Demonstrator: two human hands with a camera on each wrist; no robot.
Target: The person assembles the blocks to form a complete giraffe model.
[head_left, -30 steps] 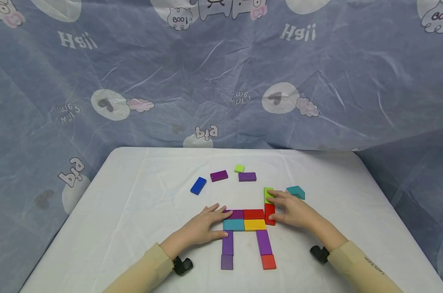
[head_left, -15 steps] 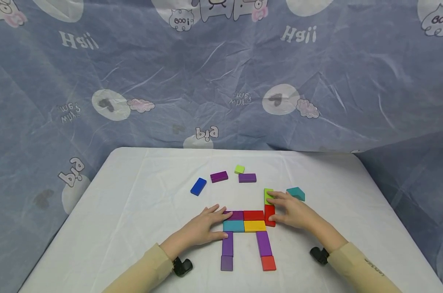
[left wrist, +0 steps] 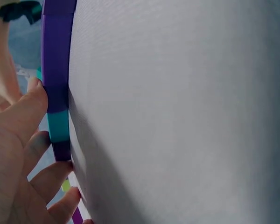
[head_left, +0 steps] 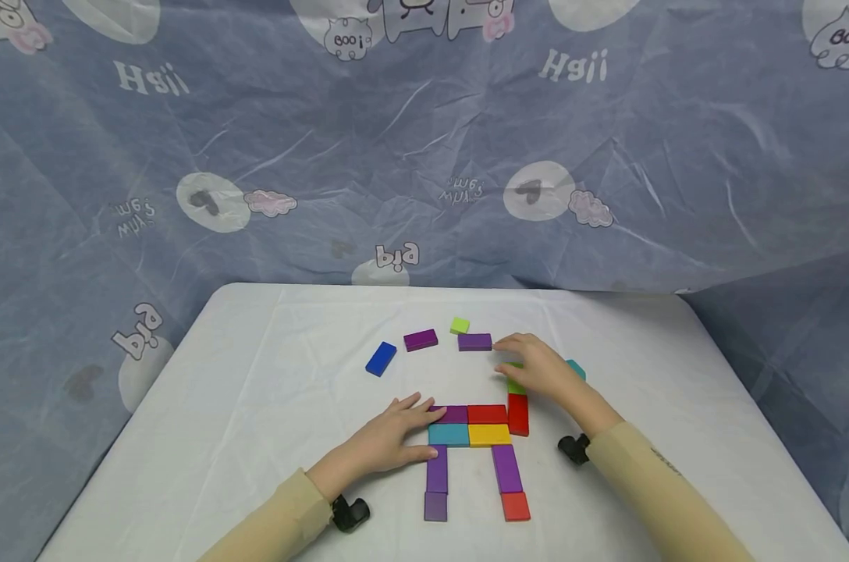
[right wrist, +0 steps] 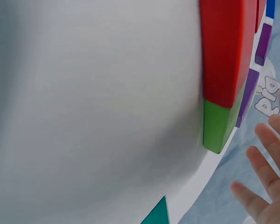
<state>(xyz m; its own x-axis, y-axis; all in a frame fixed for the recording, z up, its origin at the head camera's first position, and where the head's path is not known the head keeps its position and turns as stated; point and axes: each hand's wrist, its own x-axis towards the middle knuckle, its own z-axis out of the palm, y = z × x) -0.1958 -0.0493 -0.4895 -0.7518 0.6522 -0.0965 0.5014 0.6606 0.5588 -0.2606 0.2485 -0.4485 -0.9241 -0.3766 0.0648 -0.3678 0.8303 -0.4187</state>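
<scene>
My left hand (head_left: 388, 439) rests at the left edge of a flat figure of coloured blocks, its fingers spread. Its fingertips touch the dark purple block (head_left: 455, 414), and the thumb lies at the upper purple leg block (head_left: 436, 468). Beside them are a teal block (head_left: 449, 435), a yellow block (head_left: 489, 435) and a red block (head_left: 487, 414). My right hand (head_left: 542, 367) hovers with nothing held, above the green block (head_left: 516, 385) that tops an upright red block (head_left: 518, 414). Its fingertips are close to a loose purple block (head_left: 474, 343); in the right wrist view its fingers are spread.
Loose on the white table (head_left: 312, 375) lie a blue block (head_left: 381, 359), a magenta-purple block (head_left: 420, 339) and a small lime block (head_left: 460, 325). A teal block (head_left: 576, 368) is partly hidden behind the right hand. A patterned curtain (head_left: 424, 156) hangs behind the table.
My right hand has left the green and red blocks and moved up and left toward the loose purple block. The left hand has stayed in place.
</scene>
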